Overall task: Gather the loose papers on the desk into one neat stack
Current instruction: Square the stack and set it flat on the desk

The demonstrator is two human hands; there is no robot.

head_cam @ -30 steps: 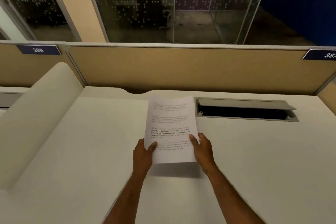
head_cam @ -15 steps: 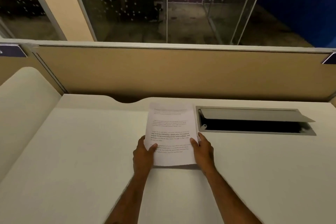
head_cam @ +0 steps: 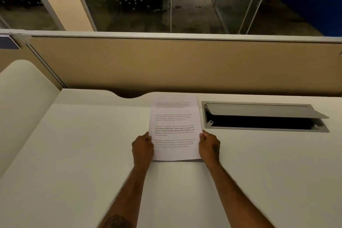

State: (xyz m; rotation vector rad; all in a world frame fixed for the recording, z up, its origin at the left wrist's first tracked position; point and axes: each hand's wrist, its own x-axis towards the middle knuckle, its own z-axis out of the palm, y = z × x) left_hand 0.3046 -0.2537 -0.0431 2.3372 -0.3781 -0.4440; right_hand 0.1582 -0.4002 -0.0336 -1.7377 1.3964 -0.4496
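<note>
stack [head_cam: 174,129] flat on desk [head_cam: 74,153], just left of cable tray [head_cam: 259,116] | left hand [head_cam: 142,149] and right hand [head_cam: 209,147] pinch its side edges | risk — uneven release skews the sheets

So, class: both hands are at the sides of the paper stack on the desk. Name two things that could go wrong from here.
1. The stack of papers lies right beside the open cable hatch; a sheet nudged rightward might slide in.
2. The left hand and right hand press only the near half of the side edges, so the far ends may stay uneven.
</note>
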